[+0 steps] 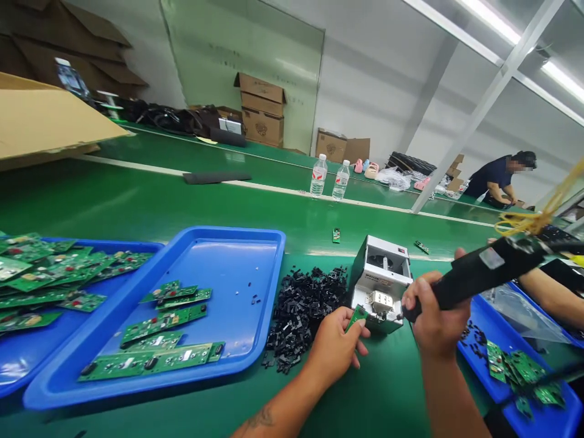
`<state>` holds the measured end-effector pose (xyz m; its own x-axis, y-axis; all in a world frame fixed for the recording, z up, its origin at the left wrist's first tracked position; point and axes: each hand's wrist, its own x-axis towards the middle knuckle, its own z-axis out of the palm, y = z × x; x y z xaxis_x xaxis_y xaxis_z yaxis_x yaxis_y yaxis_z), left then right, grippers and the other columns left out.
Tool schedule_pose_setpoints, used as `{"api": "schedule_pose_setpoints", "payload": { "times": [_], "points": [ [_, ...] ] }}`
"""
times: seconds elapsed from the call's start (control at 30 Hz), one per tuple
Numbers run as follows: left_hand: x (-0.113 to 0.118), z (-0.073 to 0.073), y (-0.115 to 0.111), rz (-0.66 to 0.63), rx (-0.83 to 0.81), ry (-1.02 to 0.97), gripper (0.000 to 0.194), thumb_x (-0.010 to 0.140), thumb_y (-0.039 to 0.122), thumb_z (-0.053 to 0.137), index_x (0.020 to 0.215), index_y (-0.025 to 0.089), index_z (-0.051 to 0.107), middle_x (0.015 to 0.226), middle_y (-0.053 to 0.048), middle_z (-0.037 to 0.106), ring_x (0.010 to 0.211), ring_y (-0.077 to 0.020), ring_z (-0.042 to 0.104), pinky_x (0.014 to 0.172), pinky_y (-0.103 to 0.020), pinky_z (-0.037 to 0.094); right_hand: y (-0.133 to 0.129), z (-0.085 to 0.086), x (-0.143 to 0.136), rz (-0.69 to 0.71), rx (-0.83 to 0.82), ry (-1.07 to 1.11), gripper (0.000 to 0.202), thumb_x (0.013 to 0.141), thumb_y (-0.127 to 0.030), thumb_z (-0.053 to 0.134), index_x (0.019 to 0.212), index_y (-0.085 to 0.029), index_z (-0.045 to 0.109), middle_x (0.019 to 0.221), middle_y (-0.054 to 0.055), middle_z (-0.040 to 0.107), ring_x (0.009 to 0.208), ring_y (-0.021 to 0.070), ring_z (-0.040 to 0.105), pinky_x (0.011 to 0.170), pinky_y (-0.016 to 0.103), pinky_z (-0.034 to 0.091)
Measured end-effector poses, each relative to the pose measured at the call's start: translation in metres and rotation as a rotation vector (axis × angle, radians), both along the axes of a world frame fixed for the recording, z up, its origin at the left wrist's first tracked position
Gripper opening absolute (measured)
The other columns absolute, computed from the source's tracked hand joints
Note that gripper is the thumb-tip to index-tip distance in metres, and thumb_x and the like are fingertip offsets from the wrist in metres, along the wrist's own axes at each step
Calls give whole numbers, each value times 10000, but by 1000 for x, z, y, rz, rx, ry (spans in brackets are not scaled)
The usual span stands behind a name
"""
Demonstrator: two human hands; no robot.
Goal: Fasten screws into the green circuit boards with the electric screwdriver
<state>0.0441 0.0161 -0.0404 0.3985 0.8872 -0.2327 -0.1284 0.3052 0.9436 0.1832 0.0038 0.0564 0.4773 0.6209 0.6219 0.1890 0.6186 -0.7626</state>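
Observation:
My left hand (332, 345) pinches a small green circuit board (357, 315) between thumb and fingers, just in front of a white screw feeder (387, 243). My right hand (435, 325) is wrapped round a black electric screwdriver (486, 271), tilted with its tip down by the front of the feeder. Whether the tip touches anything is too small to tell. Left of the feeder lies a heap of small black plastic parts (301, 310), close to my left hand. A blue tray (228, 255) farther left holds several green boards (166, 322).
Another blue tray (150, 246) at far left is piled with boards. To the right, a third blue tray (506, 404) holds boards, near a co-worker's forearm (552, 298). Two water bottles (318, 176) stand behind. A yellow cord (533, 219) hangs at the screwdriver. A person (493, 179) works beyond.

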Motion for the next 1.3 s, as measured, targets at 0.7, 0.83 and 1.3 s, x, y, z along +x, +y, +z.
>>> {"api": "schedule_pose_setpoints", "payload": {
  "times": [0.7,0.83,1.3],
  "points": [
    [4,2,-2,39,3,-30,309,852,440,688,888,163,555,812,-52,712,487,-114,627,337,-181,431,4,-10,-35,-26,124,-22,698,919,-198,644,1516,-354,315,692,-105,528,466,86,517,517,270,517],
    [4,4,-3,34,-11,-25,247,875,384,645,901,158,550,836,-61,715,498,-114,633,340,-180,435,5,-8,-43,-33,138,-22,726,924,-192,632,1546,-351,293,704,-94,528,466,88,511,507,273,506],
    [6,7,-3,52,-43,-32,271,848,404,663,893,158,559,821,-58,715,495,-122,635,333,-186,425,7,-22,-43,-16,109,-124,671,938,-234,620,1517,-329,295,717,-93,530,493,97,532,573,302,525]
  ]
}}
